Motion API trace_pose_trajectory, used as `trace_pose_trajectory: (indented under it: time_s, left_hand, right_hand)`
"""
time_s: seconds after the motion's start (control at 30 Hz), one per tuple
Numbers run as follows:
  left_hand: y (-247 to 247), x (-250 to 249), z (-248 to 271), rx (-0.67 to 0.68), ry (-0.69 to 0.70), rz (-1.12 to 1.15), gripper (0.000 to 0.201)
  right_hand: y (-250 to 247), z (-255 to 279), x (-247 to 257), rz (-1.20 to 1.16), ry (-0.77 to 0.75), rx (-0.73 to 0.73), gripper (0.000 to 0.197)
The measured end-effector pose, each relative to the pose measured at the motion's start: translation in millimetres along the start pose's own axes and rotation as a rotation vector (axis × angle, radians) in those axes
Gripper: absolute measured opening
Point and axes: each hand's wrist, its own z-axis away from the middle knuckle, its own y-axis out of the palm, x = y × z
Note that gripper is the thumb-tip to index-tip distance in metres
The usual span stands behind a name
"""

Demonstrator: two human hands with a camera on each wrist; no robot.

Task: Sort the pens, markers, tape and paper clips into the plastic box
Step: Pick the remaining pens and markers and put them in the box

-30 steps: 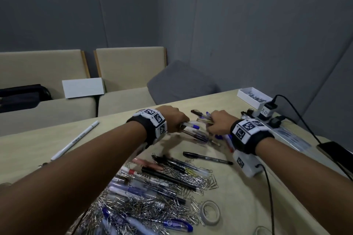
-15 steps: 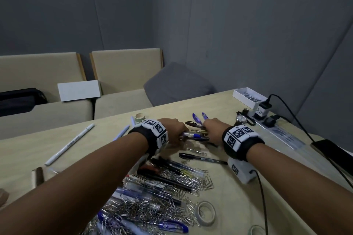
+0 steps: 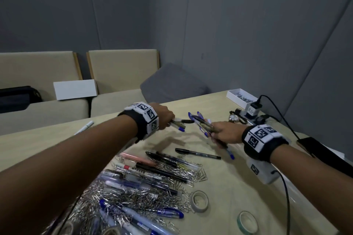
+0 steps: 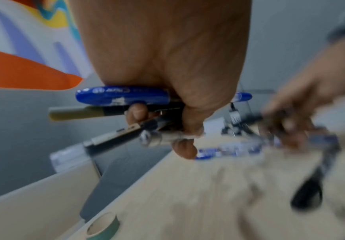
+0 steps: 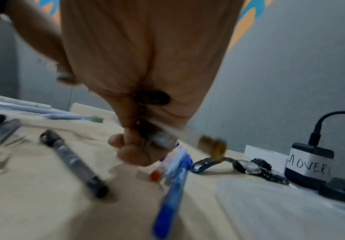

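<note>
the left hand (image 3: 165,118) is gripping a small bundle of pens (image 4: 124,97) in curled fingers and the right hand (image 3: 225,134) is clutching a fanned bundle of blue pens (image 3: 200,122) above the table (image 3: 238,187), well apart from the loose pens and paper clips (image 3: 133,194) lying nearer the person. the pens are looking light, stiff and smooth, so gripping mid-barrel is probably stopping them sliding out. a white box (image 3: 241,98) at the far corner is holding small dark items i cannot identify, and the clear plastic box (image 5: 280,204) is lying just beside the right hand, its contents not showing.

Dim, even light; wrist views motion-blurred, head view bent at edges
</note>
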Motion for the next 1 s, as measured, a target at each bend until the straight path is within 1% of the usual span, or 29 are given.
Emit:
trace_pose_trajectory:
  time_s: [0.03, 0.1, 0.17, 0.23, 0.27, 0.3, 0.33, 0.37, 0.4, 0.43, 0.5, 0.53, 0.6, 0.63, 0.67, 0.7, 0.77, 0.83, 0.87, 0.9, 0.97, 1.0]
  left_hand:
    - [-9, 5, 9, -0.008, -0.031, 0.018, 0.017]
    - [-27, 16, 27, -0.007, -0.091, 0.101, 0.012]
    - [-43, 27, 45, 0.014, -0.146, 0.184, 0.013]
    - [-56, 34, 66, -0.042, -0.200, 0.225, 0.009]
    - [-60, 37, 78, -0.084, -0.218, 0.261, 0.009]
    - [-63, 39, 90, -0.107, -0.229, 0.326, 0.018]
    - [-66, 42, 102, -0.114, -0.233, 0.418, 0.025]
    - [-69, 45, 116, -0.115, -0.238, 0.556, 0.029]
    - [-72, 49, 131, -0.117, -0.244, 0.723, 0.029]
    - [-76, 53, 148, -0.121, -0.256, 0.901, 0.026]
    - [-83, 66, 190, -0.157, -0.277, 1.197, 0.018]
    - [-86, 74, 214, -0.188, -0.290, 1.290, 0.015]
    - [-87, 93, 262, -0.262, -0.382, 1.427, 0.012]
    - [-84, 101, 287, -0.297, -0.460, 1.481, 0.011]
    - [-81, 108, 312, -0.323, -0.553, 1.517, 0.010]
    - [-74, 115, 336, -0.340, -0.656, 1.544, 0.009]
    - [-53, 127, 380, -0.346, -0.849, 1.614, 0.013]
    - [-28, 135, 415, -0.335, -0.976, 1.714, 0.016]
    - [-17, 137, 427, -0.323, -1.017, 1.752, 0.017]
    - [-6, 138, 436, -0.278, -1.032, 1.780, 0.017]
    - [15, 136, 446, -0.181, -1.047, 1.827, 0.022]
    - [24, 133, 446, -0.165, -1.064, 1.830, 0.024]
  right_hand:
    - [6, 1, 1, 0.053, 0.003, 0.014, 0.016]
    - [15, -2, 1, 0.227, -0.016, -0.008, 0.021]
    - [25, -3, 6, 0.354, -0.079, -0.050, 0.025]
    - [37, -3, 13, 0.414, -0.127, -0.089, 0.031]
    - [42, -2, 17, 0.447, -0.126, -0.098, 0.030]
    - [47, -4, 18, 0.495, -0.143, -0.100, 0.027]
    - [51, -4, 19, 0.538, -0.122, -0.085, 0.025]
    - [54, -3, 19, 0.575, -0.120, -0.077, 0.021]
    - [57, -2, 22, 0.602, -0.096, -0.070, 0.015]
    - [57, -3, 23, 0.616, -0.092, -0.080, 0.013]
    - [51, -3, 41, 0.628, -0.053, -0.110, 0.026]
    - [45, -2, 56, 0.622, -0.049, -0.127, 0.029]
    - [33, 9, 102, 0.534, -0.081, -0.207, 0.021]
    - [29, 17, 131, 0.473, -0.134, -0.246, 0.016]
    - [27, 24, 160, 0.404, -0.192, -0.265, 0.017]
    - [26, 30, 192, 0.351, -0.256, -0.266, 0.023]
    - [30, 39, 258, 0.231, -0.372, -0.222, 0.026]
    - [44, 47, 320, 0.102, -0.465, -0.158, 0.020]
    - [54, 52, 349, 0.041, -0.494, -0.135, 0.018]
    - [65, 59, 377, -0.039, -0.511, -0.100, 0.016]
    - [91, 75, 426, -0.248, -0.481, 0.016, 0.013]
    - [103, 78, 446, -0.325, -0.445, 0.066, 0.016]
